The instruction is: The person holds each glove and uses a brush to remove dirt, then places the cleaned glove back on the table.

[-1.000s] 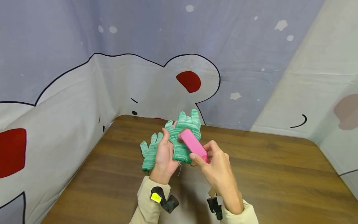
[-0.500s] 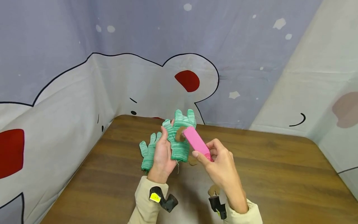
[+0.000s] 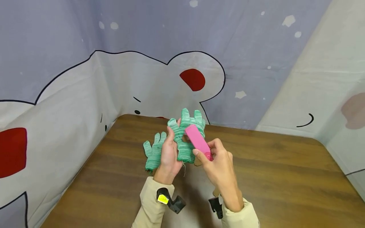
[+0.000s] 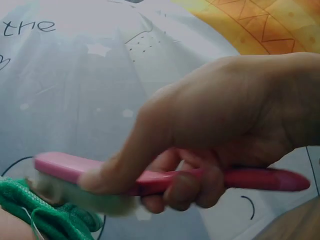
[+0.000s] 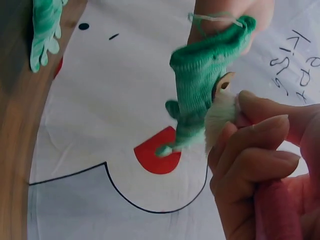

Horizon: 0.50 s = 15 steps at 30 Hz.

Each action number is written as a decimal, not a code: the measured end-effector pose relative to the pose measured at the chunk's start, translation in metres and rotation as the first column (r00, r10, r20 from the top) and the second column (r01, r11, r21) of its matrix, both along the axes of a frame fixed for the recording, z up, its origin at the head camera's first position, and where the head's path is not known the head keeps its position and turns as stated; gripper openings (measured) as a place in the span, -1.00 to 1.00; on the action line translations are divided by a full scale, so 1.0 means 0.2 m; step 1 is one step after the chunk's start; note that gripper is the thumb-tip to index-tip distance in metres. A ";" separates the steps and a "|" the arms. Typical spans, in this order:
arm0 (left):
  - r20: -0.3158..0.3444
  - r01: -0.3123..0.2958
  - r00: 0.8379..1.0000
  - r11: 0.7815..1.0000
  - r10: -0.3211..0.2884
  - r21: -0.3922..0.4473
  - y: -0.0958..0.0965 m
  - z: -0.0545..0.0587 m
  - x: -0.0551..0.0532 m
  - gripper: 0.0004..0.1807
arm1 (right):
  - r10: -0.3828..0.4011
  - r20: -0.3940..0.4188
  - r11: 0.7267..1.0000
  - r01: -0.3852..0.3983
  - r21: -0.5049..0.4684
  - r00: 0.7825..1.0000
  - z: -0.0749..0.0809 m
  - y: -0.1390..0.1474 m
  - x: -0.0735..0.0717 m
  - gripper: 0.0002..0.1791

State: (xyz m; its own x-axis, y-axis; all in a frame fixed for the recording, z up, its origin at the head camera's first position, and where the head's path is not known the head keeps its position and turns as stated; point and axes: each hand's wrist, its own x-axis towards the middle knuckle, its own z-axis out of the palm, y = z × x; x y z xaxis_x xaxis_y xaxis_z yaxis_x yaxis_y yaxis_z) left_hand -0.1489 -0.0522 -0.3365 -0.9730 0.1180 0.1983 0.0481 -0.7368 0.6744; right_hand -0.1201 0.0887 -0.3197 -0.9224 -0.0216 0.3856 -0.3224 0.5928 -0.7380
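My left hand [image 3: 168, 156] holds a green striped knit glove [image 3: 186, 152], fingers pointing up and a loose thread at its cuff. Its thumb lies along the glove's left edge; most of its fingers are hidden behind the knit. In my right hand [image 3: 222, 169] is a pink brush [image 3: 198, 141], its head over the glove's palm. The left wrist view shows this brush [image 4: 67, 165] with pale bristles and a red handle, my right fingers curled round it. Beside the bristles in the right wrist view is a small tan piece [image 5: 224, 84] with a dark spot; its kind is unclear.
A matching green glove [image 3: 154, 155] lies on the wooden table [image 3: 273, 177], left of my left hand. Printed fabric [image 3: 137, 85] hangs behind and beside the table. Black camera mounts [image 3: 171, 202] sit on both wrists.
The brush shifted slightly right, uncovering a brown patch over the glove, then moved back up and left over it. The held glove swayed a little left and back. Both grips stayed the same.
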 end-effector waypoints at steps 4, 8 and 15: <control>-0.007 -0.051 0.999 0.998 0.050 -0.027 -0.03 0.01 0.00 -0.41 | -0.053 -0.007 0.998 0.053 0.024 0.999 0.01 0.01 -0.01 -0.65; 0.019 -0.076 0.997 0.996 0.077 -0.038 -0.05 0.01 0.01 -0.43 | -0.062 0.025 0.997 0.061 0.041 0.998 0.01 0.02 -0.01 -0.64; 0.025 -0.048 0.999 0.999 0.048 -0.016 -0.04 0.00 0.00 -0.41 | 0.010 0.077 0.995 -0.002 -0.098 0.997 0.03 0.05 -0.01 -0.63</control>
